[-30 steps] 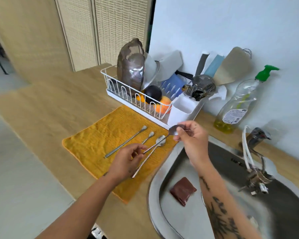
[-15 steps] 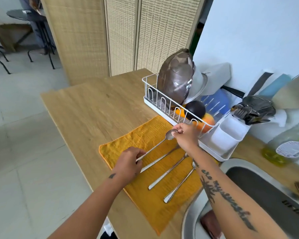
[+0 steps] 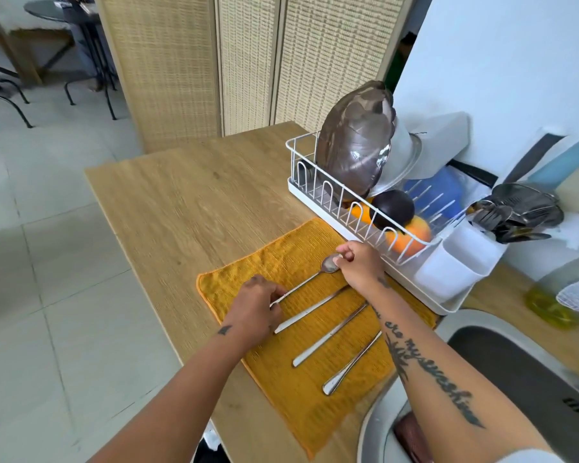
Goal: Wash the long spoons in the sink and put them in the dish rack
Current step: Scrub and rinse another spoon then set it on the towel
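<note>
Bowl of spoon (image 3: 303,284) toward dish rack (image 3: 310,203)

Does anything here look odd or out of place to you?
Only one thing: in the dish rack, round orange things and a dark ball, seemingly fruit, sit among the dishes. Three spoons lie in a row on the yellow cloth; the left hand and right hand hold a fourth spoon.
</note>
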